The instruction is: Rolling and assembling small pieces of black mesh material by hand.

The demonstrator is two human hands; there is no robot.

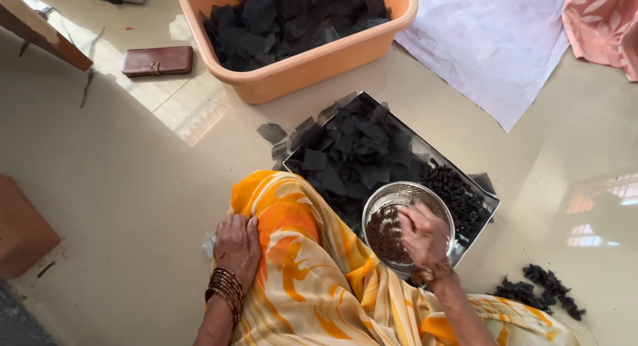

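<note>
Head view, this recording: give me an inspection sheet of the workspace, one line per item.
Surface: glossy beige floor with window glare.
Job's things: round steel bowl of dark brown grains resting in a square steel tray heaped with black paper squares and small black rolled pieces.
Clutter: orange plastic tub of black squares; brown leather wallet; loose pile of black pieces; white paper sheet; pink patterned cloth.
Grips: right hand inside the bowl, fingers curled over the grains; left hand flat on the orange patterned cloth over the knee.
Cables: nothing seen.
Surroundings: wooden edge top left; reddish-brown block at left.
</note>
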